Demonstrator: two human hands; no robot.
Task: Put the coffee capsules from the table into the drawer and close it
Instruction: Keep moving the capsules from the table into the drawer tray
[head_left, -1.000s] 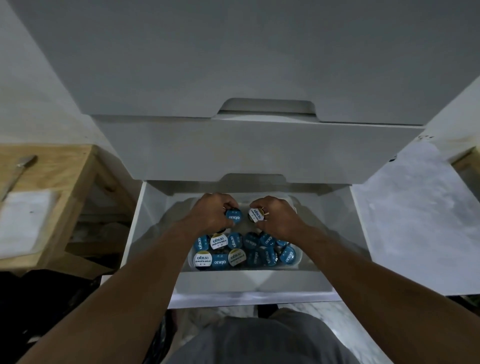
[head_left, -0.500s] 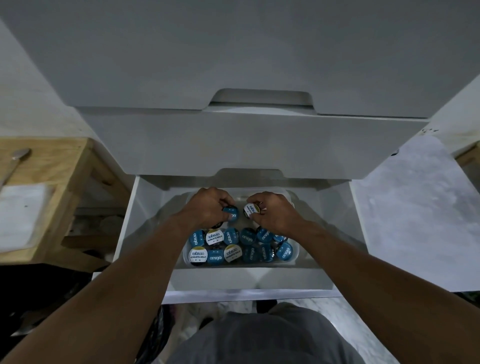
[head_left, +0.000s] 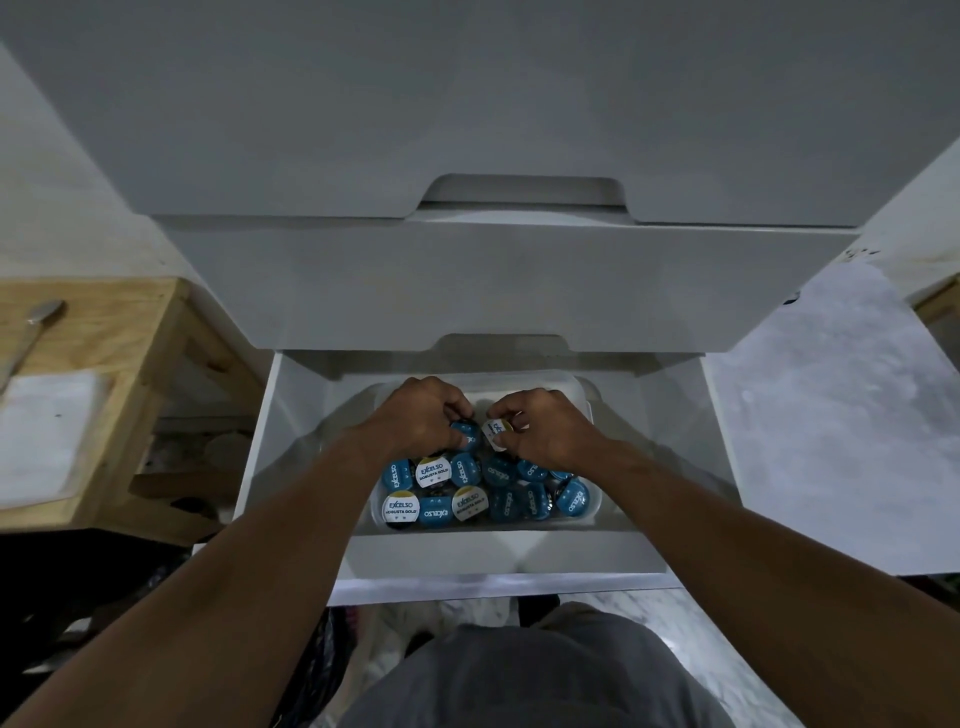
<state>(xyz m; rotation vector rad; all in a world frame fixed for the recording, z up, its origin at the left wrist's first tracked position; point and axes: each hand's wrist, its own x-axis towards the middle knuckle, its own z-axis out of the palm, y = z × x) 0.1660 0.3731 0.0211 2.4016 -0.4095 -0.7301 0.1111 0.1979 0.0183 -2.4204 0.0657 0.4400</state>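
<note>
A closed white drawer front (head_left: 493, 291) overhangs the far end of the open white bottom drawer (head_left: 270, 441), beyond the hands. To the left stands a pale wooden surface (head_left: 130, 332) carrying a white sheet (head_left: 47, 436) and a slim metal utensil (head_left: 31, 332). Inside the drawer sits a white plastic tray (head_left: 597, 506), its near half filled with round blue- and white-lidded coffee capsules (head_left: 467, 493). Both forearms reach in from the front. The left hand (head_left: 421, 415), fingers curled, grips a blue-lidded capsule (head_left: 466, 434) over the tray's far half. The right hand (head_left: 550, 431) pinches a white-lidded capsule (head_left: 497, 431) just beside it, the two capsules almost touching.
</note>
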